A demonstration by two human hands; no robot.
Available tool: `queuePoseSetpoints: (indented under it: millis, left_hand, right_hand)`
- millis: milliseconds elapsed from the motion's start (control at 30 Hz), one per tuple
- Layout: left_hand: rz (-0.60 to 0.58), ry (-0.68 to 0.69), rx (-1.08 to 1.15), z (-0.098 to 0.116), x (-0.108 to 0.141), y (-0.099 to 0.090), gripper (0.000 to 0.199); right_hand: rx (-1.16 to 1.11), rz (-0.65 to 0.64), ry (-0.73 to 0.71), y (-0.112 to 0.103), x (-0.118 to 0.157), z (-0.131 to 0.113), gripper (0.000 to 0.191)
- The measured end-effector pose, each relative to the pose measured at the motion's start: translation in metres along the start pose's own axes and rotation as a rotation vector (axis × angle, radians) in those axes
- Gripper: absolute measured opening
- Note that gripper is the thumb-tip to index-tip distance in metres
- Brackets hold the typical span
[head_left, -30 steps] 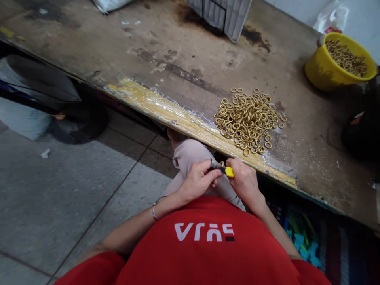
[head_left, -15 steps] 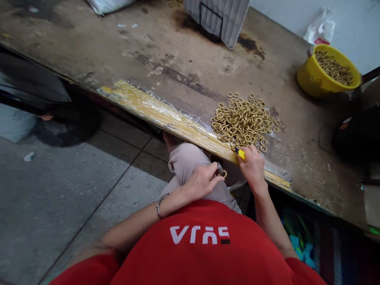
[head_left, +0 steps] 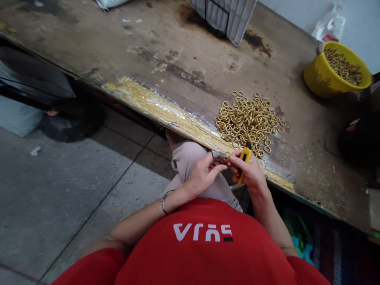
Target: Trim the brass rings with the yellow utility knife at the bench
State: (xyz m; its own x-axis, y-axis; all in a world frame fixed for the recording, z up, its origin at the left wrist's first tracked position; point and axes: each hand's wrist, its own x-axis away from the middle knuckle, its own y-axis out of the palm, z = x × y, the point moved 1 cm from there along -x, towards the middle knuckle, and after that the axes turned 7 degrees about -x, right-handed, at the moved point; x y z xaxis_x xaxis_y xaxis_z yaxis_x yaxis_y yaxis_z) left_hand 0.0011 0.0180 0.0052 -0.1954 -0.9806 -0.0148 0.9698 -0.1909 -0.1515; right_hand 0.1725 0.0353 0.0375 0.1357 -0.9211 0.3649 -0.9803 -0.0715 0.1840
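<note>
My right hand (head_left: 251,170) is closed around a yellow snap-off utility knife (head_left: 246,155), its dark tip pointing up toward the table. Close beside it, my left hand (head_left: 204,174) is bent over my lap, with a grey wrapping on one finger. A brass-coloured ring (head_left: 227,156) shows at the fingertips of the left hand, where the two hands meet; the fingers partly hide it. Just beyond the hands, a pile of similar rings (head_left: 249,118) lies near the table's front edge.
The worn table (head_left: 178,51) has yellow tape (head_left: 160,107) along its front edge. A yellow bucket (head_left: 322,79) of rings stands at the back right. A grey ribbed object (head_left: 234,19) with a black wire frame is at the back, and a white plastic bag (head_left: 331,25) behind the bucket.
My right hand has come back from the edge of the pile to my left hand, turning the knife more upright. The ring at my left hand has risen slightly.
</note>
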Motion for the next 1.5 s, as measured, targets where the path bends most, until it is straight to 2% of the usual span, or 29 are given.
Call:
queuePoseSetpoints:
  millis: [100,233,300,467,533,700,833,900,1000,1067,1133,1233,1400,1500]
  left_hand:
    - [0.045,0.002,-0.052,0.003,0.002,-0.002,0.012]
    - [-0.006,-0.134,0.088,0.011,0.0,-0.007,0.011]
    - [-0.055,-0.235,0.2,0.014,-0.001,-0.009,0.014]
    - [-0.086,-0.403,0.452,0.011,0.002,-0.006,0.026]
    - [-0.078,-0.403,0.472,0.01,0.004,-0.004,0.029]
    - [-0.088,-0.346,0.394,0.014,0.007,-0.001,0.032]
    - [-0.11,-0.248,0.266,0.022,0.007,-0.003,0.026]
    - [-0.109,-0.214,0.202,0.029,0.009,-0.006,0.022]
    - [-0.173,-0.168,0.107,0.041,0.015,-0.013,0.018]
    - [-0.23,-0.12,0.043,0.045,0.018,-0.016,0.016]
    - [-0.217,-0.074,-0.037,0.042,0.018,-0.018,0.016]
    - [-0.142,-0.05,-0.153,0.029,0.012,-0.014,0.017]
    - [-0.151,-0.067,-0.22,0.009,0.005,-0.007,0.029]
    - [-0.099,-0.039,-0.257,0.006,0.006,-0.008,0.032]
  right_hand:
    - [-0.135,-0.03,0.025,0.009,0.003,0.007,0.033]
    - [-0.047,-0.034,0.009,0.012,0.01,0.009,0.035]
    - [0.118,-0.003,-0.074,0.011,0.015,0.006,0.035]
    - [0.861,0.115,-0.472,0.007,0.03,0.004,0.017]
    - [1.049,0.104,-0.514,0.006,0.033,0.009,0.019]
    - [1.269,0.115,-0.446,0.011,0.033,0.017,0.025]
    - [1.362,0.133,-0.423,0.017,0.031,0.014,0.024]
    - [1.407,0.177,-0.399,0.011,0.027,0.012,0.021]
    - [1.459,0.4,-0.293,-0.017,0.019,0.006,0.022]
    - [1.413,0.507,-0.317,-0.04,0.016,0.002,0.018]
    - [1.306,0.467,-0.443,-0.056,0.015,0.0,0.017]
    - [1.233,0.348,-0.548,-0.06,0.016,0.004,0.021]
    - [1.376,0.322,-0.416,-0.049,0.012,0.016,0.02]
    - [1.304,0.335,-0.376,-0.049,0.009,0.016,0.016]
